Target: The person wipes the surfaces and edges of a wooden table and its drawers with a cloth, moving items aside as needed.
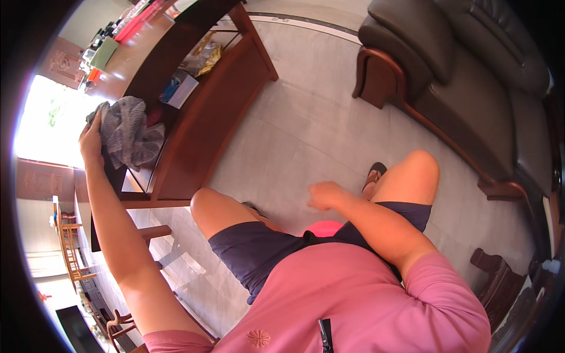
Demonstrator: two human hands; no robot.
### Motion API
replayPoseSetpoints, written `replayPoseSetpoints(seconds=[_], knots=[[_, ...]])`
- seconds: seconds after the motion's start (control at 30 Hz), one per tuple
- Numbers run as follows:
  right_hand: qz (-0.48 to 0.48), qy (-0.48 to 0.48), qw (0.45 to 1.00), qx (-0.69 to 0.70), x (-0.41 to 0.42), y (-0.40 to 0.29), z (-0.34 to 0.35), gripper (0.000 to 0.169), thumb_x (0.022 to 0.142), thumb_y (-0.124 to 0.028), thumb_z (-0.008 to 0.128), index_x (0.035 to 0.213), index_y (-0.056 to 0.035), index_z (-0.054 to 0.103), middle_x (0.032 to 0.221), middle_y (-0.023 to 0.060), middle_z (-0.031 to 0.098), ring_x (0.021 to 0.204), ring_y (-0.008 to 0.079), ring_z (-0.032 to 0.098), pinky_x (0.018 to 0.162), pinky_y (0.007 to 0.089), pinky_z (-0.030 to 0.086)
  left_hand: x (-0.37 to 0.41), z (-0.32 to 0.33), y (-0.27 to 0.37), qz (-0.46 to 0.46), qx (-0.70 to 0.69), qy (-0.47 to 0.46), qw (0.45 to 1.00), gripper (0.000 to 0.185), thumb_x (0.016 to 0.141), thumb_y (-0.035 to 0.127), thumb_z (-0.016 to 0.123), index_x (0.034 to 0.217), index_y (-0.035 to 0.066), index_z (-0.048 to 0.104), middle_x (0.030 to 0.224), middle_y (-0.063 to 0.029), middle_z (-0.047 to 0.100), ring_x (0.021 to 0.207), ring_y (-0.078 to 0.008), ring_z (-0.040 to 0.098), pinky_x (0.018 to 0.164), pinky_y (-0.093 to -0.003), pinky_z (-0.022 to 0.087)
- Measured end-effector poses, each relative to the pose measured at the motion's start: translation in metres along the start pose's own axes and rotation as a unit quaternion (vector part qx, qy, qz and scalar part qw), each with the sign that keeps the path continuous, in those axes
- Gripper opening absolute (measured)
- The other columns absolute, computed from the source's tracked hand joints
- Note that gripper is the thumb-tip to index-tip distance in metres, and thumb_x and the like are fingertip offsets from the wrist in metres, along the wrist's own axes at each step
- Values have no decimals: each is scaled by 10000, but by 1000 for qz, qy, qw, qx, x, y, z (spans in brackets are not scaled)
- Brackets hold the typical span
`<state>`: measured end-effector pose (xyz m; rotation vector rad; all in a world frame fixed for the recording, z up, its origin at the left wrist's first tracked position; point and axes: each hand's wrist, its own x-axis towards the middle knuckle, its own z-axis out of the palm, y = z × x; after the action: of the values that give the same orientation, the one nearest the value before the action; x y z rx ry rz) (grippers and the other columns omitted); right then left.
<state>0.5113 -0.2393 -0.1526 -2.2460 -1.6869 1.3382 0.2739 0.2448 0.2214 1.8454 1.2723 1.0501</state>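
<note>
My left hand (92,142) grips a crumpled grey patterned cloth (128,132) at the edge of a dark wooden table (194,154). The cloth hangs in folds in front of the table's lower shelf and hides part of it. Over the floor between my knees is my right hand (326,195), slightly blurred and with its fingers curled. Nothing shows in it, but the inside of the palm is hidden. Just below that hand, a bright pink object (324,228) shows partly between my thighs.
On the shelf lie a white and blue box (181,90) and yellow plastic packaging (209,59). A pink tray (139,20) and several small items stand on the tabletop. A dark leather sofa (468,106) with wooden trim is at the right. Wooden chairs (70,238) stand at the far left.
</note>
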Motion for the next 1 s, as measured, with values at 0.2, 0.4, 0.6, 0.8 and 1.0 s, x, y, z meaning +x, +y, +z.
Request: replayPoseSetpoints(seconds=[0.2, 0.4, 0.6, 0.8, 1.0], knots=[[30, 189, 975, 111, -4, 19, 1, 440, 922, -386, 667, 1124, 4, 698, 1118, 246, 720, 1069, 409, 688, 884, 514, 553, 49, 6, -3, -5, 64, -62, 996, 609, 885, 435, 796, 1249, -46, 706, 1149, -141, 741, 1006, -202, 687, 930, -325, 523], [-43, 51, 997, 50, 5, -20, 10, 510, 912, -404, 671, 1219, 3, 654, 1189, 236, 699, 1127, 412, 660, 931, 505, 535, 18, 17, -1, 135, 36, 18, 990, 578, 906, 404, 788, 1276, -32, 704, 1188, -132, 730, 1073, -187, 665, 996, -298, 481], [-188, 229, 901, 316, -20, -79, -16, 651, 925, -377, 738, 1445, -45, 531, 1367, 196, 592, 1164, 336, 642, 988, 441, 519, -152, 76, 35, 12, -178, -228, 957, 335, 906, 231, 799, 1161, 22, 733, 1102, -88, 735, 959, -176, 683, 895, -320, 529], [-274, 458, 747, 395, -41, -79, -55, 633, 862, -326, 825, 1354, -2, 594, 1198, 191, 689, 1092, 283, 668, 965, 403, 519, -340, 181, 11, 71, -145, -421, 893, 250, 848, 72, 813, 1077, -4, 750, 926, 35, 713, 903, -86, 621, 815, -277, 509], [-93, 418, 671, 605, -84, -8, -112, 283, 898, -186, 752, 1108, 2, 724, 988, 96, 748, 885, 172, 673, 814, 362, 559, -397, 260, -89, 80, -169, -207, 960, 591, 814, 103, 826, 1365, 43, 621, 1178, -140, 699, 972, -258, 667, 870, -337, 532]])
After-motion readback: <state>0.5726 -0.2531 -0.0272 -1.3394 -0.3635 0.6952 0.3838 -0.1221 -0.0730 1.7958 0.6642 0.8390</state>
